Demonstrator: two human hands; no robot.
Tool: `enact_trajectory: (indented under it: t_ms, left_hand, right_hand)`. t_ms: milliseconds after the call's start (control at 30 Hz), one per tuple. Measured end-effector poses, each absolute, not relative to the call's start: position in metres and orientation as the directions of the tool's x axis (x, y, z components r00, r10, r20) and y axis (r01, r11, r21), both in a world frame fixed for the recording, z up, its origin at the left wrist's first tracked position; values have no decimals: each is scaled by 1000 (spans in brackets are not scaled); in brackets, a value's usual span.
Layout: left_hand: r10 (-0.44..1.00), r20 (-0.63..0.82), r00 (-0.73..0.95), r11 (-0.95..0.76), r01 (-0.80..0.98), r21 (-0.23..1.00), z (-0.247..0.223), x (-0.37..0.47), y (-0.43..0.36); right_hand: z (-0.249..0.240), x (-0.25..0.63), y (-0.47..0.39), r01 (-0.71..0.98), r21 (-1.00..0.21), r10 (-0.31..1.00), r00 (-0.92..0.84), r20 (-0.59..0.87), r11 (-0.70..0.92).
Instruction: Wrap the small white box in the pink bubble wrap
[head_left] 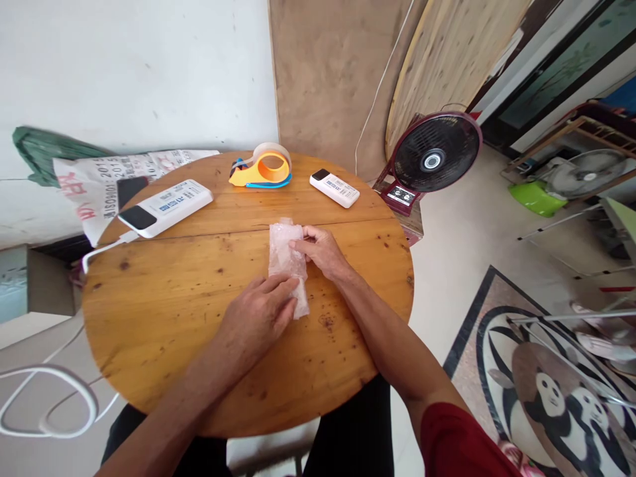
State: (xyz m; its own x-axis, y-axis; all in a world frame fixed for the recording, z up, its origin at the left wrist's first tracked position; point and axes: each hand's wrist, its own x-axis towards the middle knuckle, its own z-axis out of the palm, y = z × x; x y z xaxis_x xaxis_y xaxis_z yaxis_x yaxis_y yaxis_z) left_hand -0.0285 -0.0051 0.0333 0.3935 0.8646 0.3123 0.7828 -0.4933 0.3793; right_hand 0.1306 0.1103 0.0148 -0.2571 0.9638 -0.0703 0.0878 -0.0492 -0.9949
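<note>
A narrow piece of pinkish bubble wrap lies on the wooden table between my hands; whether anything is inside it I cannot make out. My right hand pinches its upper right edge, with the thumb on top. Lower down, my left hand rests across the near part, fingers bent together and pressing on the wrap. Beyond them stands an orange and blue tape dispenser with a roll of tape.
The round wooden table bears a large white power bank with a cable at left and a smaller white power bank at right. A dark red fan stands past the table's right edge. A white wall rises behind.
</note>
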Motion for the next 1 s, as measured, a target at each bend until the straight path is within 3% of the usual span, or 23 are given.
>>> enact_trajectory:
  t_ms: [133, 267, 500, 733, 833, 1000]
  left_hand:
    - [877, 353, 327, -472, 726, 500, 22, -28, -5]
    - [883, 376, 281, -460, 680, 571, 17, -28, -3]
    - [933, 299, 200, -352, 676, 647, 20, -25, -11]
    - [949, 315, -17, -201, 736, 646, 16, -22, -19]
    - [936, 350, -38, -214, 728, 652, 12, -24, -19]
    - [917, 390, 82, -338, 679, 651, 7, -28, -17]
  right_hand:
    - [28, 130, 102, -69, -988, 935, -336, -110, -141]
    - [45, 134, 93, -70, -988, 912, -397, -97, -136]
    - [72, 146, 62, 119, -991, 836, -548, -13, 62]
    - [58, 159, 34, 94, -986, 850, -522, 67, 136]
    - [54, 161, 21, 120, -964, 840, -525, 140, 235]
    - [39, 157, 0, 245, -838, 811, -484, 330, 487]
